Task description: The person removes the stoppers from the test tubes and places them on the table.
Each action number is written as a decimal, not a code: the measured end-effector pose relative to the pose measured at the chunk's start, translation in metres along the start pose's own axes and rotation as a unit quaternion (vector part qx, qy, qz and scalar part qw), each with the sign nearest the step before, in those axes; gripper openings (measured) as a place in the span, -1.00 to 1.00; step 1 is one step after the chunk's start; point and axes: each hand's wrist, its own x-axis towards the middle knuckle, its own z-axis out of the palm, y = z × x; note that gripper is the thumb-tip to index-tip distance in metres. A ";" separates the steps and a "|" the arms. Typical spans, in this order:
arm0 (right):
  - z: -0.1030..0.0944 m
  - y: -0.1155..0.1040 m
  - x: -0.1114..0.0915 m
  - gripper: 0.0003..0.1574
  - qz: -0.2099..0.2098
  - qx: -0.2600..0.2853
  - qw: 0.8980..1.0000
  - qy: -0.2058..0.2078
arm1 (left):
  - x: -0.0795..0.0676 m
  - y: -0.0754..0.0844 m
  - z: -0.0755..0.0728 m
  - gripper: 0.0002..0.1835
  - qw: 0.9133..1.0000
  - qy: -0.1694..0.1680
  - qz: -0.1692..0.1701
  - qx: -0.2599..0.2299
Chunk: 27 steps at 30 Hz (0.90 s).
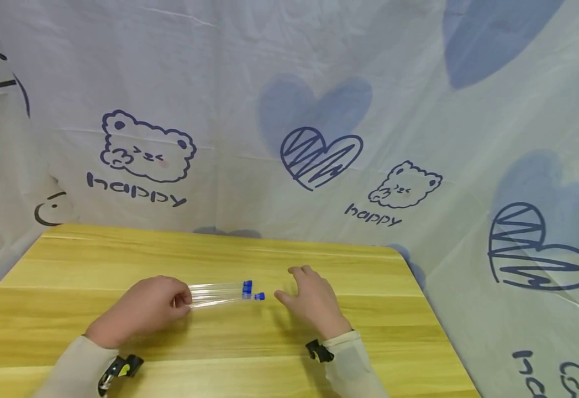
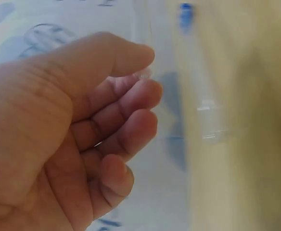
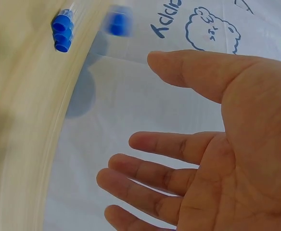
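My left hand (image 1: 155,301) pinches the end of a clear test tube (image 1: 220,302) between thumb and fingertips. The tube's blue cap (image 1: 259,296) points right, and in the right wrist view this cap (image 3: 119,21) is blurred and apart from the others. Three more blue caps (image 3: 62,32) of clear tubes sit side by side on the table. One lying tube (image 2: 208,110) shows beside the left fingers in the left wrist view. My right hand (image 1: 314,298) hovers just right of the caps, fingers spread and thumb apart, holding nothing.
The wood-grain table (image 1: 230,365) carries the tubes near its middle. Behind it hangs a pale cloth (image 1: 230,110) with bear and heart drawings, close along the table's back and right edges. A black strap (image 1: 120,371) circles each wrist.
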 end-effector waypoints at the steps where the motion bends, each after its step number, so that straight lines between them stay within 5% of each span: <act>1: 0.000 -0.001 0.000 -0.18 -0.001 0.002 1.000 -0.001 | -0.001 0.002 -0.007 -0.89 1.000 0.001 -0.005 -0.002; 6: 0.001 -0.005 0.001 -0.22 -0.011 0.011 1.000 -0.001 | -0.007 0.010 -0.046 -0.98 0.999 0.040 -0.007 0.020; 10: 0.000 -0.008 0.000 -0.32 -0.038 0.026 0.999 0.021 | -0.012 0.012 -0.063 -0.95 0.997 0.072 -0.013 0.038; 16: -0.004 -0.021 0.000 -0.41 -0.114 0.060 0.988 0.081 | -0.015 0.018 -0.070 -0.96 0.994 0.094 -0.011 0.054; 22: -0.018 -0.038 -0.002 -0.52 -0.163 0.135 0.965 0.153 | -0.014 0.027 -0.071 -0.95 0.992 0.114 0.003 0.049; 27: -0.029 -0.047 -0.008 -0.64 -0.189 0.166 0.952 0.172 | -0.018 0.031 -0.075 -0.93 0.990 0.133 0.001 0.039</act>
